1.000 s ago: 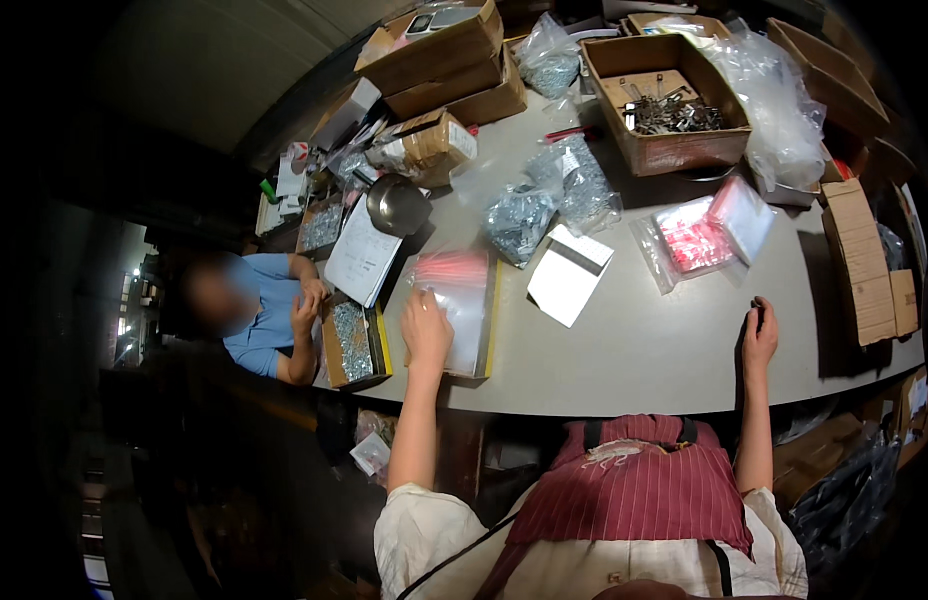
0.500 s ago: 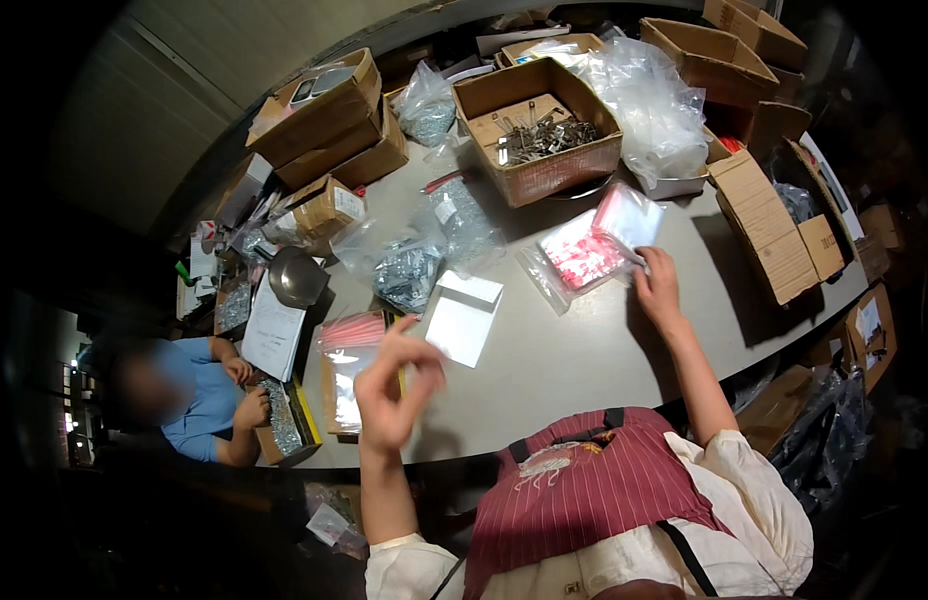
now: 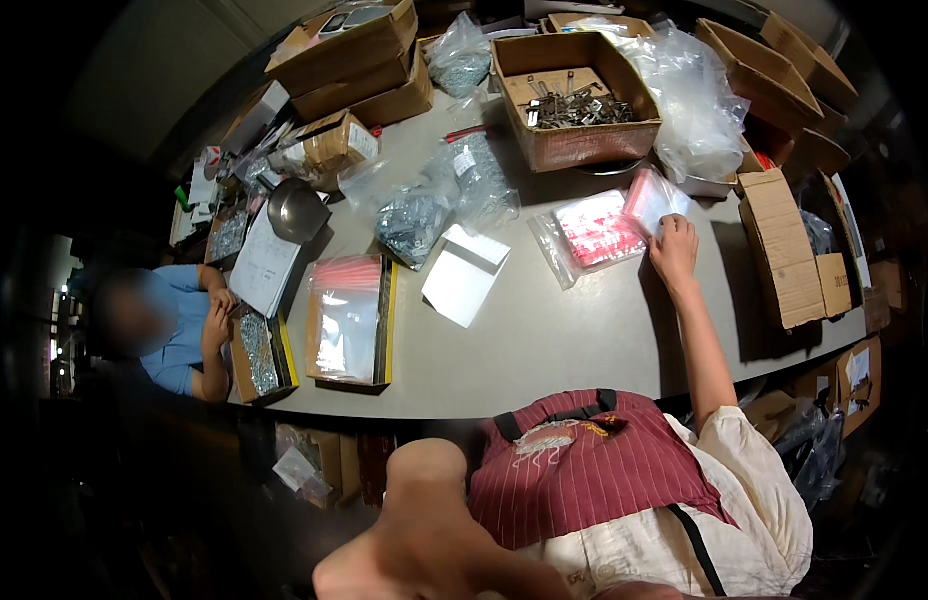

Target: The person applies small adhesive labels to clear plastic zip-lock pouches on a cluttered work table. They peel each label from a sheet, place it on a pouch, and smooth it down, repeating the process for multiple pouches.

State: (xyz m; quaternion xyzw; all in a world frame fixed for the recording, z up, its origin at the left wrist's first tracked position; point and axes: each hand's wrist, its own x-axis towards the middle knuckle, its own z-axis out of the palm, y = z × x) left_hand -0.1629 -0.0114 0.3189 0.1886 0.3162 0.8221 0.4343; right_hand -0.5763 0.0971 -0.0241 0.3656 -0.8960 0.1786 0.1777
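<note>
My right hand [image 3: 674,248] rests at the near right corner of a small stack of clear zip bags [image 3: 649,200] with red edges, its fingers curled closed on them. Under and beside that stack lies a clear package of red-and-white zip bags [image 3: 596,232]. Large and blurred at the lower edge, my left hand [image 3: 414,565] is raised close to the camera on a bent arm; its fingers cannot be made out. A folded sheet of white paper [image 3: 466,275] lies left of the bags. A shallow box [image 3: 386,330] holds more red-edged bags.
An open carton of metal clips [image 3: 584,155] stands at the back. Bags of metal parts [image 3: 414,225] lie left of it. A metal scoop [image 3: 296,210] rests on papers. Cartons [image 3: 784,255] line the right edge. A co-worker in blue [image 3: 174,335] sits at the left.
My left hand has moved from above the table back toward me, close to the camera. The right hand stays at the bags, its fingers now further over the corner. The view has shifted slightly.
</note>
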